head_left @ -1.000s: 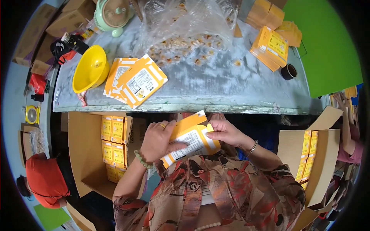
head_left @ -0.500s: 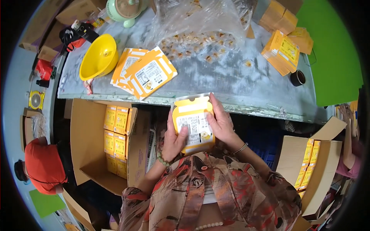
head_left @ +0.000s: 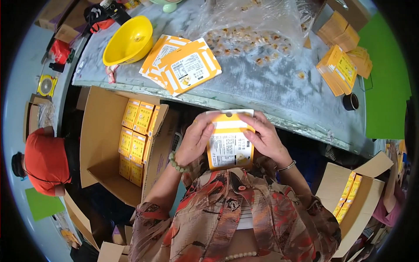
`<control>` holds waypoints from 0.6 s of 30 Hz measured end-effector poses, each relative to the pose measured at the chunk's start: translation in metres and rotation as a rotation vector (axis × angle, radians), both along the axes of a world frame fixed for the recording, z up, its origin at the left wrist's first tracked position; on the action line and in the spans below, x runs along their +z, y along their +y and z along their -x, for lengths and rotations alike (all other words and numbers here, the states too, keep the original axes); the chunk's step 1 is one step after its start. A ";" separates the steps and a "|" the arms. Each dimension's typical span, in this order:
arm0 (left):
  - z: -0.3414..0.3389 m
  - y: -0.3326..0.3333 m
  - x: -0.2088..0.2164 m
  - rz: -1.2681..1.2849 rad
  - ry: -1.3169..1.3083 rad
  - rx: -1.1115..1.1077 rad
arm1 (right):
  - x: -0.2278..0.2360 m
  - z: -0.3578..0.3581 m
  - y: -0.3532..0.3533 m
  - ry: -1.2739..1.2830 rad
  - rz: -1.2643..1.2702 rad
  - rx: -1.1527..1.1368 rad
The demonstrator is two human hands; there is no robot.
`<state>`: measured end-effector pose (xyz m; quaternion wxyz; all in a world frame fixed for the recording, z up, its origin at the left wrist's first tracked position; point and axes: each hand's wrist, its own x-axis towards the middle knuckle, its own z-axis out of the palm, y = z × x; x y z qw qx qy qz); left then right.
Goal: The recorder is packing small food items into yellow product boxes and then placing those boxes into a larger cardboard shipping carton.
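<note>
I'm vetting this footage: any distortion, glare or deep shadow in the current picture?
Head view: the front edge of the table bends, corners go black; glints show on the plastic bag; deep shadow beneath the table; the held carton is brightly lit.

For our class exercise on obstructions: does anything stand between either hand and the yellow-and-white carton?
Nothing visible does: the left hand and right hand both touch the carton directly, at its opposite sides.
</note>
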<state>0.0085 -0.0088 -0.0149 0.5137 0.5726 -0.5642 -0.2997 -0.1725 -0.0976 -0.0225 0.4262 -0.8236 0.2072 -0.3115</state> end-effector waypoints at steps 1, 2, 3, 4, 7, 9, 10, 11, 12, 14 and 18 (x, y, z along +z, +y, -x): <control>-0.008 0.002 0.000 -0.015 -0.143 -0.149 | 0.003 0.005 0.002 0.050 -0.132 -0.035; -0.011 0.003 0.001 -0.006 -0.139 -0.165 | 0.000 0.008 0.002 0.054 -0.125 -0.052; -0.012 0.005 0.002 -0.115 -0.040 -0.249 | -0.006 0.009 0.002 0.056 -0.156 -0.022; -0.014 0.007 0.002 -0.225 0.054 -0.328 | -0.009 0.007 0.002 0.054 -0.187 0.014; -0.025 0.009 -0.005 -0.347 0.212 -0.323 | 0.001 0.000 -0.001 0.062 -0.221 0.036; -0.030 0.010 -0.008 -0.421 0.233 -0.288 | -0.008 -0.010 -0.019 0.039 -0.046 -0.037; -0.030 0.010 -0.006 -0.412 0.229 -0.300 | -0.020 -0.015 -0.036 0.004 0.116 -0.128; -0.030 0.012 0.000 -0.450 0.366 -0.265 | -0.018 -0.014 -0.063 0.010 0.046 -0.218; -0.032 0.014 0.005 -0.487 0.499 -0.225 | -0.015 -0.011 -0.096 0.008 -0.026 -0.302; -0.043 0.019 -0.021 -0.396 0.588 -0.057 | -0.029 -0.005 -0.169 0.140 0.110 -0.482; -0.040 0.006 -0.031 -0.335 0.784 0.176 | -0.039 -0.036 -0.221 0.400 0.328 -0.643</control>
